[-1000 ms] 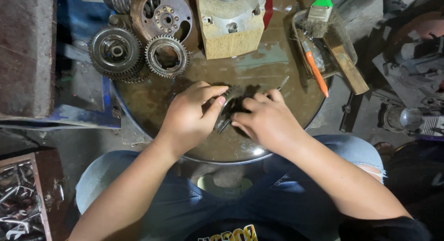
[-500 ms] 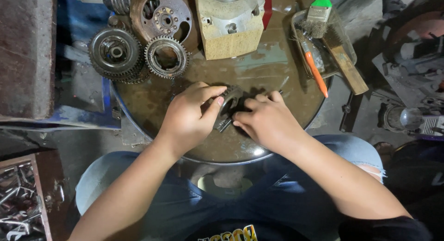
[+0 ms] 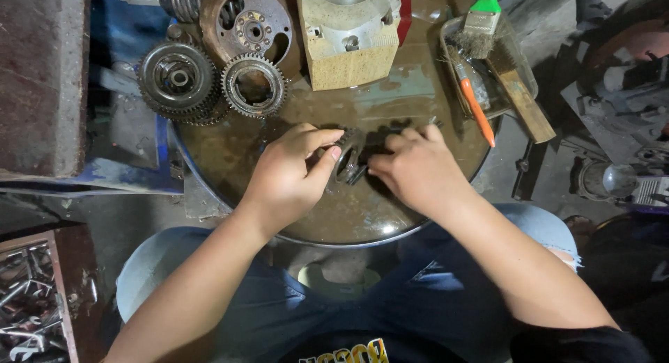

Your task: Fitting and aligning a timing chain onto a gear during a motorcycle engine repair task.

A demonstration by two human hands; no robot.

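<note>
On a round, oily metal drum top (image 3: 390, 105), both my hands meet around a small dark toothed gear part (image 3: 347, 159). My left hand (image 3: 289, 175) pinches it from the left with thumb and fingers. My right hand (image 3: 414, 169) holds its other side, fingers curled over it, so much of the part is hidden. The part stands tilted on edge between the two hands, just above the drum surface.
Two gears (image 3: 180, 77) (image 3: 254, 86) and a round perforated plate (image 3: 251, 28) lie at the back left. A pale metal housing block (image 3: 348, 35) sits at the back. A tray (image 3: 516, 70) holds a green-handled brush (image 3: 481, 21) and an orange-handled tool (image 3: 477, 105). A box of metal tools (image 3: 28, 300) stands lower left.
My left thumb and fingers have shifted on the gear part and my right hand has eased slightly to the right, exposing more of the part. Everything else stays put.
</note>
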